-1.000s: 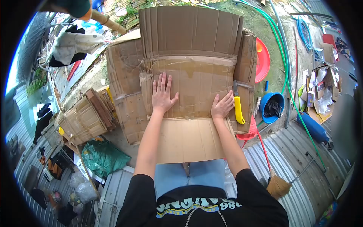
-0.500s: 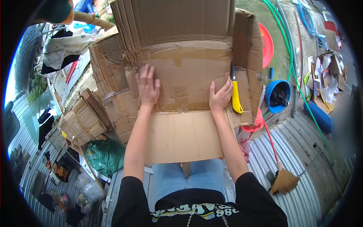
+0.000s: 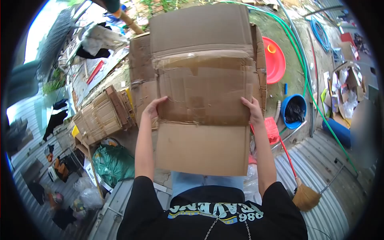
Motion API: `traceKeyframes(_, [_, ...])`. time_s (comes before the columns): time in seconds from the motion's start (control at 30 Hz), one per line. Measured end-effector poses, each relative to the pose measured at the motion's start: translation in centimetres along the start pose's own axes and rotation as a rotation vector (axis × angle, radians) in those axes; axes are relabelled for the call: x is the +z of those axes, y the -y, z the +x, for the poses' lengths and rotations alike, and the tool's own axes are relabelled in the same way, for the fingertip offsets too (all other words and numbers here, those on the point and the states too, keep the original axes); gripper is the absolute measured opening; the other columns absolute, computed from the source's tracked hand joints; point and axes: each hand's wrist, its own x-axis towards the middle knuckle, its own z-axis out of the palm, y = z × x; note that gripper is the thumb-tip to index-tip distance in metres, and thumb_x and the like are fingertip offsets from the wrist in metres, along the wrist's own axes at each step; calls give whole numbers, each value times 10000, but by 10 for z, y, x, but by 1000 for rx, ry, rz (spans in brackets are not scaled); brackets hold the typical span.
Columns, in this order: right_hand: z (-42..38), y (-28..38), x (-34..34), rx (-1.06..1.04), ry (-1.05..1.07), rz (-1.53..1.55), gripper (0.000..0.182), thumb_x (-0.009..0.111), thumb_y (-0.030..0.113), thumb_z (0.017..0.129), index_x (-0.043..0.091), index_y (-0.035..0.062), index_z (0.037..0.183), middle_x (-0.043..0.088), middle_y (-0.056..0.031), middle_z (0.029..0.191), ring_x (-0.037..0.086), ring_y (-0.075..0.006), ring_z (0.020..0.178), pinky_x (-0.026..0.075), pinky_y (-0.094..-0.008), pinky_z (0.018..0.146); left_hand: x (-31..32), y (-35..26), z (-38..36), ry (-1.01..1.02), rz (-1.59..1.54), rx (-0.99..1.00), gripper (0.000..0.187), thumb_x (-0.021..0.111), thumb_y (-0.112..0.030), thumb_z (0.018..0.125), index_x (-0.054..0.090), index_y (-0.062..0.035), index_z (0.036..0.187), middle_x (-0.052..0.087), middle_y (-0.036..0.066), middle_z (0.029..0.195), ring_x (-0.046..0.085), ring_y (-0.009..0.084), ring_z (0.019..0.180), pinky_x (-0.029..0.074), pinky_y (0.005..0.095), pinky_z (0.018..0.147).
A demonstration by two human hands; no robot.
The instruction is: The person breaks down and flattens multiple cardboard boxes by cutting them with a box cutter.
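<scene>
A flattened cardboard box (image 3: 204, 90) with strips of brown tape across it is held up in front of my body, its lower flap near my lap. My left hand (image 3: 153, 107) grips its left edge, thumb on the face and the other fingers mostly hidden. My right hand (image 3: 253, 109) holds the right edge the same way, thumb in front. Behind this box another opened cardboard piece (image 3: 140, 58) sticks out on the left and right.
To the left lie a bundle of folded cardboard (image 3: 98, 118) and a green sack (image 3: 113, 164). On the right are a red basin (image 3: 275, 66), a blue bucket (image 3: 287, 120) with a black bag inside, a broom (image 3: 306, 196) and a green hose (image 3: 308, 76).
My hands have gone from lying flat on the cardboard to gripping its two side edges. The box's side panels no longer spread out, and the yellow-handled knife has gone out of sight.
</scene>
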Motion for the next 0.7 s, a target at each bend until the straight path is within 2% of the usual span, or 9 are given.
traceKeyframes(0.1, [-35, 15, -9, -9, 12, 17, 273, 635, 113, 758, 544, 1, 990, 607, -48, 862, 581, -105, 753, 474, -239, 678, 16, 30, -33, -1, 0, 208, 370, 614, -254, 762, 548, -9, 1031, 601, 113, 975, 584, 203, 905, 480, 333, 791])
traceKeyframes(0.2, [-55, 29, -3, -13, 96, -28, 267, 613, 155, 783, 546, 6, 994, 604, -41, 831, 583, -93, 716, 479, -210, 629, 33, 47, -102, 87, -61, 222, 412, 607, -227, 768, 502, 2, 1093, 584, 113, 1013, 578, 211, 920, 485, 341, 789])
traceKeyframes(0.43, [-60, 13, 140, -58, 373, -379, 352, 625, 230, 781, 532, -16, 1015, 602, -59, 821, 578, -99, 708, 477, -233, 598, -38, 134, -249, -34, -246, 753, 461, 617, -166, 760, 443, -24, 1162, 552, 102, 1069, 554, 205, 961, 477, 337, 802])
traceKeyframes(0.5, [-71, -18, 203, -182, 322, -696, 466, 630, 287, 773, 489, -54, 1058, 603, -76, 807, 576, -119, 722, 468, -241, 602, -86, 181, -278, -133, -338, 813, 447, 624, -169, 754, 460, -18, 1141, 558, 102, 1046, 562, 206, 933, 478, 335, 791])
traceKeyframes(0.53, [-76, -37, 226, -163, 431, -865, 517, 632, 315, 764, 454, -56, 1078, 599, -111, 842, 577, -152, 741, 461, -248, 614, -104, 204, -296, -239, -389, 835, 442, 626, -169, 750, 466, -9, 1129, 559, 106, 1037, 566, 210, 920, 478, 335, 789])
traceKeyframes(0.6, [-72, -107, 239, -154, 708, -1003, 590, 651, 418, 712, 468, -34, 1047, 590, -170, 876, 586, -221, 784, 457, -302, 669, -143, 255, -326, -441, -557, 852, 442, 627, -171, 743, 470, 11, 1114, 562, 116, 1020, 571, 222, 896, 477, 334, 786])
traceKeyframes(0.63, [-110, -146, 267, -210, 716, -1560, 657, 643, 531, 653, 497, -16, 987, 575, -219, 907, 573, -292, 853, 439, -357, 733, -176, 306, -352, -551, -703, 857, 448, 627, -172, 739, 469, 22, 1110, 564, 122, 1012, 574, 229, 885, 476, 332, 785])
traceKeyframes(0.67, [-128, -164, 281, -196, 742, -1642, 750, 600, 632, 611, 513, -19, 973, 568, -235, 923, 544, -334, 913, 418, -382, 776, -197, 342, -359, -648, -736, 891, 479, 636, -200, 732, 462, 34, 1113, 560, 135, 1017, 570, 249, 886, 476, 339, 780])
traceKeyframes(0.7, [-136, -185, 292, -206, 758, -1698, 730, 571, 655, 619, 556, -16, 904, 587, -212, 890, 562, -327, 873, 431, -374, 756, -215, 371, -367, -746, -771, 925, 512, 645, -227, 726, 455, 45, 1116, 556, 149, 1021, 567, 270, 888, 475, 346, 775])
